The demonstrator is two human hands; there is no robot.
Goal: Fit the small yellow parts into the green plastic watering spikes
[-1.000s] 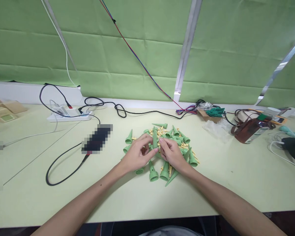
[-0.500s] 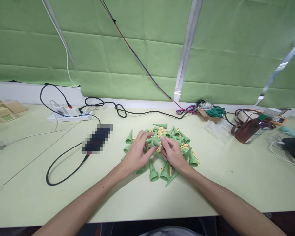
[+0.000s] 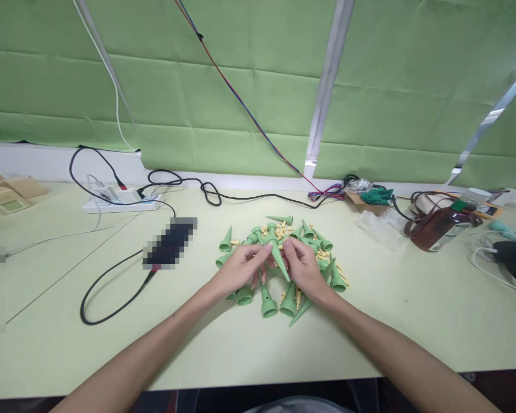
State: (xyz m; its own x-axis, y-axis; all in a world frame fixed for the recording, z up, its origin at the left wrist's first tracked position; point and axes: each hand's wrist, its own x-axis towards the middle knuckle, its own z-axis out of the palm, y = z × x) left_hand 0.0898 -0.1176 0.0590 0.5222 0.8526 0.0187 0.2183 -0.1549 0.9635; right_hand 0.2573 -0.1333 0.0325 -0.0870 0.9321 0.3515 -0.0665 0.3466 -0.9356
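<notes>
A heap of green plastic cones (image 3: 309,241) mixed with small cream-coloured pegs (image 3: 322,255) lies in the middle of the pale green table (image 3: 370,327). My left hand (image 3: 239,268) and my right hand (image 3: 301,267) meet over the heap. Between them they pinch one green cone (image 3: 278,256), its tip pointing down and towards me. The left fingers grip its wide end. The right fingers are closed beside its upper part; I cannot make out whether they also hold a peg.
A black cable (image 3: 112,287) loops at the left beside a blurred dark device (image 3: 170,243), with a white power strip (image 3: 120,199) behind it. At the right stand a brown bottle (image 3: 438,229), crumpled plastic (image 3: 380,225) and cables. Cardboard boxes (image 3: 8,192) sit far left.
The cone held upright between my hands has been turned so that its tip points down and towards me. My left hand dropped a little nearer; the right hand hardly moved.
</notes>
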